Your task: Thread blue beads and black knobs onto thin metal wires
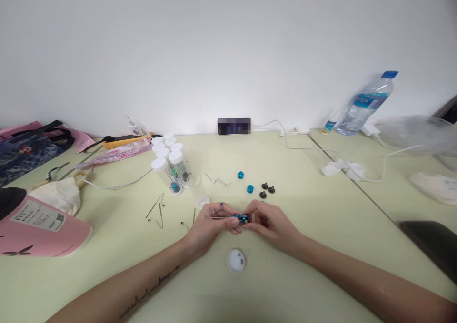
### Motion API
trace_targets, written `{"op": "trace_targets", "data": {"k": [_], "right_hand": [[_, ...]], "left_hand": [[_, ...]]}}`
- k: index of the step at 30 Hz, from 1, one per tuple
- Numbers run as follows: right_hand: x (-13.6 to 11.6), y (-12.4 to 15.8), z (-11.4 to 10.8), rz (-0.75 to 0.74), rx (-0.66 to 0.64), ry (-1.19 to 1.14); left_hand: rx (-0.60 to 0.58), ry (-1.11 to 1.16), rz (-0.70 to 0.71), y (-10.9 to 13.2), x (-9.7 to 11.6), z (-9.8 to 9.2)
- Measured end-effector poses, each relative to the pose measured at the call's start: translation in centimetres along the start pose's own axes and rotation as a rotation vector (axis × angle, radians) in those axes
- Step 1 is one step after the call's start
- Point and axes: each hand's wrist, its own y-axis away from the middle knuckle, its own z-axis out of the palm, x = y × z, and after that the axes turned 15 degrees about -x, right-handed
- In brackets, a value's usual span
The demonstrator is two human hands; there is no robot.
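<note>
Between the fingertips of both hands is a small blue and black part (244, 219); its exact kind is too small to make out. My left hand (214, 223) pinches its left end, and thin wires or rods show across the palm. My right hand (269, 223) pinches the other end with thumb and forefinger. Past my hands lie a blue round piece (250, 189), another blue piece (241, 175) and several black flanged pieces (264, 186). A white cap (235, 260) with small dark bits inside rests in front of my hands.
Clear tubes with white lids (159, 165) stand left, near thin bent metal pieces (160, 213). A pink cup (43, 225) is far left. At the wall are a dark box (234, 126), a white cable (296, 148) and a water bottle (366, 105). A dark object (432, 244) lies right.
</note>
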Motion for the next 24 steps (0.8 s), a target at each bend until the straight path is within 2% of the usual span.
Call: {"op": "trace_targets", "data": {"k": [6, 12, 18, 24], "right_hand": [[0.01, 0.0, -0.07, -0.006, -0.042, 0.008], [0.1, 0.05, 0.06, -0.008, 0.002, 0.001], [-0.05, 0.01, -0.17, -0.043, -0.071, 0.038], [0.1, 0.06, 0.07, -0.024, -0.009, 0.024]], "left_hand": [[-0.001, -0.01, -0.014, -0.04, 0.03, 0.02], [0.005, -0.009, -0.011, -0.09, 0.05, 0.01], [-0.027, -0.006, -0.01, -0.01, -0.1, 0.01], [-0.005, -0.008, -0.006, -0.07, -0.05, 0.01]]}}
